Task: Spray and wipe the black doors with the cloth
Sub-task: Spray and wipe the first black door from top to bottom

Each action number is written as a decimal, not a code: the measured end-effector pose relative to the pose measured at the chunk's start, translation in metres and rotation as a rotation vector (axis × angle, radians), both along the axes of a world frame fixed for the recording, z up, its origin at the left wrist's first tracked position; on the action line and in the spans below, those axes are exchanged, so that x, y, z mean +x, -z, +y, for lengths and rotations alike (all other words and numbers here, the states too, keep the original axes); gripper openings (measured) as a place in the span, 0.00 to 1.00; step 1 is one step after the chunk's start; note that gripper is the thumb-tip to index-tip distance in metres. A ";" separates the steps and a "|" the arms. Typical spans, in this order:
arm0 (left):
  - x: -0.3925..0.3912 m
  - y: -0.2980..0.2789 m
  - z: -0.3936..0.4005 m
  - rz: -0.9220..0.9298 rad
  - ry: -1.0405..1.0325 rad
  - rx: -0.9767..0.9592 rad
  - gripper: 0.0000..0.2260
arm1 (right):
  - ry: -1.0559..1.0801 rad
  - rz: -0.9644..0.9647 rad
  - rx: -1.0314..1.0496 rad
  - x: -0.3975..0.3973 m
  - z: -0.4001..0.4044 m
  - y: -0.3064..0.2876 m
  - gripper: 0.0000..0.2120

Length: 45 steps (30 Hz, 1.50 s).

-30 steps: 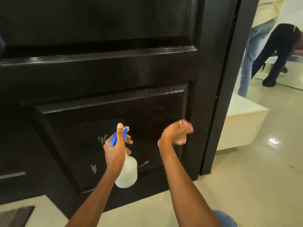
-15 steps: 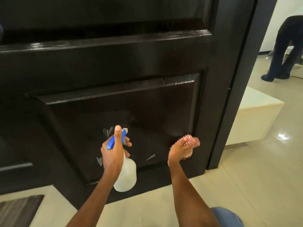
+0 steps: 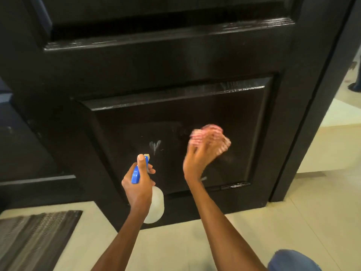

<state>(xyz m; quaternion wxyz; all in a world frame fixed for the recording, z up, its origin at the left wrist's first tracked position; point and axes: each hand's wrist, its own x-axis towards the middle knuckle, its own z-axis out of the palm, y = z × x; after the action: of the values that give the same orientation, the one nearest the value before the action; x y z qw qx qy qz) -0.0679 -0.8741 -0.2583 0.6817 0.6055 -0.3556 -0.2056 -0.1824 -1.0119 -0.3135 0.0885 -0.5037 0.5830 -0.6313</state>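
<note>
The black panelled door [image 3: 175, 61] fills most of the view, its lower recessed panel in front of me. My left hand [image 3: 137, 184] grips a white spray bottle [image 3: 155, 206] with a blue trigger head, its nozzle aimed at the panel. A whitish spray mark [image 3: 155, 146] shows on the panel just above the nozzle. My right hand [image 3: 199, 159] presses a bunched pink-and-white cloth [image 3: 211, 138] against the panel, right of the spray mark; hand and cloth are motion-blurred.
A dark ribbed mat [image 3: 33, 237] lies on the beige tiled floor [image 3: 302, 222] at lower left. The black door frame [image 3: 312, 114] runs down the right side, with a lit room beyond. My knee in blue jeans [image 3: 293, 261] shows at bottom right.
My right hand with the cloth has risen from the panel's lower right corner toward its middle. The view has shifted left, and the people beyond the doorway are out of sight.
</note>
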 end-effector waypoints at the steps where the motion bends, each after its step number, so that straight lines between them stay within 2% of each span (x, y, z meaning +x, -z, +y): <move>1: 0.006 0.000 0.003 0.003 -0.024 -0.017 0.21 | -0.029 0.273 -0.090 0.013 0.000 0.000 0.32; 2: 0.011 -0.001 0.006 0.006 -0.048 -0.030 0.20 | -0.072 0.562 -0.218 0.024 0.002 -0.001 0.31; 4: 0.023 0.000 0.011 -0.001 -0.101 -0.037 0.19 | -0.200 0.938 -0.366 0.036 0.003 0.001 0.32; 6: 0.035 0.004 0.014 -0.017 -0.143 -0.019 0.20 | -0.268 1.185 -0.480 0.024 0.000 0.015 0.31; 8: 0.046 0.008 0.017 -0.002 -0.169 0.005 0.22 | -0.284 1.312 -0.554 0.002 -0.009 0.017 0.30; 10: 0.054 0.011 0.020 0.025 -0.174 0.023 0.25 | -0.178 1.215 -0.548 -0.018 -0.015 0.007 0.31; 11: 0.057 0.011 0.021 0.033 -0.171 0.029 0.26 | -0.077 1.094 -0.484 -0.026 -0.017 -0.002 0.32; 12: 0.060 0.011 0.021 0.038 -0.161 0.034 0.27 | 0.034 0.929 -0.369 -0.033 -0.017 -0.012 0.33; 14: 0.062 0.007 0.021 0.046 -0.135 0.046 0.28 | 0.161 0.467 -0.179 -0.029 -0.012 -0.031 0.33; 15: 0.062 0.005 0.020 0.049 -0.120 0.054 0.29 | 0.171 0.313 -0.129 -0.021 -0.010 -0.038 0.32; 16: 0.063 0.002 0.019 0.050 -0.115 0.062 0.29 | 0.155 0.279 -0.120 -0.011 -0.007 -0.042 0.32; 18: 0.065 -0.003 0.017 0.038 -0.128 0.082 0.32 | 0.078 0.426 -0.188 0.008 -0.003 -0.034 0.32; 20: 0.069 -0.008 0.015 0.053 -0.126 0.088 0.34 | -0.036 0.690 -0.288 0.018 0.001 -0.013 0.33; 23: 0.074 -0.013 0.015 0.048 -0.070 0.056 0.31 | -0.201 1.026 -0.446 0.023 -0.001 0.012 0.36; 26: 0.075 -0.011 0.017 0.046 -0.071 0.075 0.32 | -0.417 1.318 -0.585 0.031 -0.006 0.010 0.35; 28: 0.074 -0.006 0.019 0.061 -0.109 0.113 0.34 | -0.489 1.441 -0.639 0.038 -0.010 -0.005 0.36; 30: 0.073 -0.003 0.021 0.068 -0.136 0.130 0.35 | -0.424 1.391 -0.642 0.044 -0.009 -0.027 0.35; 32: 0.076 0.000 0.021 0.080 -0.134 0.106 0.33 | -0.220 1.118 -0.578 0.045 -0.007 -0.052 0.33; 35: 0.083 0.002 0.020 0.044 -0.160 0.079 0.29 | 0.072 0.608 -0.343 0.048 -0.007 -0.078 0.31; 37: 0.087 0.005 0.020 0.054 -0.183 0.067 0.28 | 0.112 0.427 -0.252 0.061 -0.002 -0.082 0.34; 38: 0.089 0.007 0.020 0.064 -0.190 0.057 0.27 | 0.098 0.406 -0.245 0.070 -0.002 -0.080 0.35; 40: 0.089 0.008 0.023 0.068 -0.195 0.027 0.26 | 0.009 0.523 -0.307 0.085 0.002 -0.072 0.34; 43: 0.091 0.013 0.031 0.065 -0.205 0.006 0.25 | -0.264 0.954 -0.505 0.102 0.003 -0.034 0.32; 45: 0.093 0.018 0.038 0.068 -0.219 0.008 0.25 | -0.484 1.282 -0.580 0.104 0.002 0.011 0.36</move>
<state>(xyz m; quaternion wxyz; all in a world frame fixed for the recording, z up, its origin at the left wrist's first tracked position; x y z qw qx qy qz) 0.0252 -0.8365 -0.2763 0.7094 0.6361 -0.2630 -0.1517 -0.0785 -1.0101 -0.3242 -0.2689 -0.8907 0.2029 -0.3051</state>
